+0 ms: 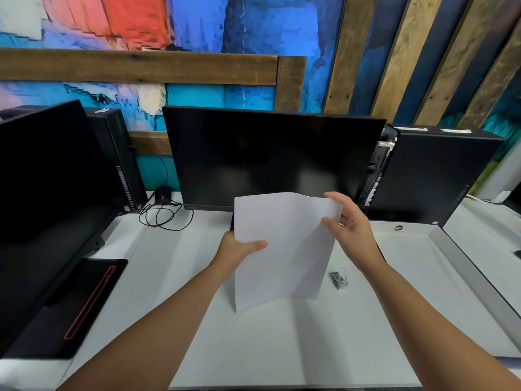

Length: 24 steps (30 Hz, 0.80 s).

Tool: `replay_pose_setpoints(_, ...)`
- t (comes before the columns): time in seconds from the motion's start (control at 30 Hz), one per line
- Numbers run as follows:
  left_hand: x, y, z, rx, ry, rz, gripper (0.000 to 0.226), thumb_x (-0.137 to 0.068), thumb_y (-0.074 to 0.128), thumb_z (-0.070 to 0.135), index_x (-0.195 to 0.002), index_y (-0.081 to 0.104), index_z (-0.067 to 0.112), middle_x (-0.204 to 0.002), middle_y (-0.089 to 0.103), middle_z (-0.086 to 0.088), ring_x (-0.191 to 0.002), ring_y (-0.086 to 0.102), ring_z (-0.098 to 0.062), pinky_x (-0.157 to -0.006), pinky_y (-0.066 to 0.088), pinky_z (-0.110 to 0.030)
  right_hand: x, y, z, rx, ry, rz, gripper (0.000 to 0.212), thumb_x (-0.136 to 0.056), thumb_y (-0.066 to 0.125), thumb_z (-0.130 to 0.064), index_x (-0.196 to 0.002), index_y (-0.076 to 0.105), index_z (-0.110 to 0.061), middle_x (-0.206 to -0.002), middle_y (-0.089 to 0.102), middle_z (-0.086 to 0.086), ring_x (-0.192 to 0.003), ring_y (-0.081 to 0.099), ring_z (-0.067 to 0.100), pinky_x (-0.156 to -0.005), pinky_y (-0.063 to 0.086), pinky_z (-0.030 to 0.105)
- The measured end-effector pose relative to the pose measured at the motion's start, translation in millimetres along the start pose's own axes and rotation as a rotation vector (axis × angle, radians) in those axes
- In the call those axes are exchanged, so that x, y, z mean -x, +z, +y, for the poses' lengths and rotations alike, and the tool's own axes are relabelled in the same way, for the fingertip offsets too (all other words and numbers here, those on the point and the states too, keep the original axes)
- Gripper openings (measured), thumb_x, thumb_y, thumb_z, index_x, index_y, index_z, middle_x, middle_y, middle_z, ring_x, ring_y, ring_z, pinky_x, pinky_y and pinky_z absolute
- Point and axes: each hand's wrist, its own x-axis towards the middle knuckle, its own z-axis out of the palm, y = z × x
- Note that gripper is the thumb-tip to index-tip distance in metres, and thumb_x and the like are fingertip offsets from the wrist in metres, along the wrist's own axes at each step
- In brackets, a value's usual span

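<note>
Paper (282,249) looks light and floppy, so my left hand (235,251) pinches its side edge and my right hand (351,224) pinches the top corner, fingers clamped softly.

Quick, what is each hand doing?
Left hand: pinches the white paper at its left edge.
Right hand: grips the paper's top right corner.

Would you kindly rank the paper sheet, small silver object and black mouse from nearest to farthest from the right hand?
1. paper sheet, held in the right hand.
2. small silver object, on the desk nearby.
3. black mouse, far back left.
</note>
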Motion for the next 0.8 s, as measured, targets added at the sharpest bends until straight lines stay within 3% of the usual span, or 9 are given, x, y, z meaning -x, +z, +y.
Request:
replay_pose_setpoints(0.13, 0, 3, -4, 0.002, -0.001, 0.007, 0.035, -0.070, 0.082, 0.011, -0.102, 0.067, 0.011, -0.098, 0.072, -0.005, -0.092, 0.068, -0.022, -0.083, 0.053, -0.033, 0, 2, 5, -0.011, 0.003, 0.005, 0.047, -0.086, 0.056, 0.001, -0.117, 0.056, -0.035, -0.122, 0.060, 0.004, -0.104, 0.062, 0.025, -0.080, 0.055, 0.031)
replay_pose_setpoints(0.27, -5, 3, 1, -0.009, 0.022, 0.004, 0.027, -0.075, 0.079, 0.013, -0.099, 0.067, 0.013, -0.095, 0.072, -0.003, -0.090, 0.069, -0.021, -0.084, 0.054, -0.033, -6, -1, -1, -0.011, -0.011, 0.017, 0.052, -0.088, 0.056, 0.000, -0.124, 0.052, -0.037, -0.124, 0.061, 0.003, -0.108, 0.062, 0.019, -0.089, 0.054, 0.032)
replay_pose_setpoints(0.4, -11, 3, 6, -0.012, 0.029, 0.003, 0.018, -0.076, 0.079, 0.013, -0.090, 0.069, 0.018, -0.091, 0.072, 0.000, -0.086, 0.070, -0.019, -0.084, 0.055, -0.035, -22, -9, -1, -0.080, 0.035, 0.131, 0.051, -0.090, 0.061, -0.015, -0.135, 0.043, -0.030, -0.100, 0.067, 0.008, -0.093, 0.065, 0.018, -0.085, 0.053, 0.030)
replay_pose_setpoints(0.47, -13, 2, 4, -0.015, 0.011, 0.007, 0.022, -0.075, 0.079, 0.015, -0.095, 0.069, 0.015, -0.096, 0.073, -0.003, -0.090, 0.070, -0.023, -0.085, 0.055, -0.037, -29, -15, 12, -0.135, 0.133, 0.186, 0.043, -0.090, 0.060, -0.018, -0.131, 0.047, -0.021, -0.094, 0.068, 0.007, -0.087, 0.065, 0.018, -0.083, 0.054, 0.032)
replay_pose_setpoints(0.53, -14, 2, -1, -0.025, -0.020, 0.004, 0.028, -0.075, 0.079, 0.015, -0.101, 0.069, 0.012, -0.100, 0.073, -0.006, -0.092, 0.070, -0.025, -0.087, 0.055, -0.039, -32, -19, 34, -0.099, 0.240, 0.205, 0.024, -0.089, 0.060, -0.014, -0.113, 0.059, -0.016, -0.091, 0.067, 0.004, -0.085, 0.062, 0.019, -0.085, 0.053, 0.037)
replay_pose_setpoints(0.63, -14, 3, -11, -0.027, -0.067, -0.010, 0.031, -0.076, 0.079, 0.014, -0.105, 0.069, 0.011, -0.102, 0.073, -0.006, -0.094, 0.070, -0.025, -0.089, 0.055, -0.040, -25, -26, 78, 0.042, 0.456, 0.173, 0.014, -0.086, 0.059, -0.006, -0.091, 0.065, -0.018, -0.085, 0.065, 0.002, -0.083, 0.056, 0.022, -0.083, 0.049, 0.041)
replay_pose_setpoints(0.73, -16, 2, -23, -0.026, -0.116, -0.011, 0.037, -0.074, 0.080, 0.014, -0.108, 0.069, 0.009, -0.103, 0.073, -0.007, -0.096, 0.069, -0.026, -0.091, 0.054, -0.042, -9, -31, 118, 0.186, 0.687, 0.057, 0.023, -0.082, 0.062, -0.006, -0.104, 0.064, -0.010, -0.093, 0.066, 0.009, -0.084, 0.056, 0.024, -0.080, 0.048, 0.039)
replay_pose_setpoints(0.8, -20, 2, -28, -0.037, -0.150, -0.005, 0.039, -0.072, 0.081, 0.015, -0.109, 0.069, 0.009, -0.104, 0.073, -0.007, -0.096, 0.069, -0.026, -0.091, 0.054, -0.042, 0, -31, 134, 0.258, 0.767, 0.017, 0.029, -0.079, 0.064, -0.005, -0.107, 0.062, -0.008, -0.087, 0.064, 0.007, -0.084, 0.056, 0.024, -0.078, 0.048, 0.039)
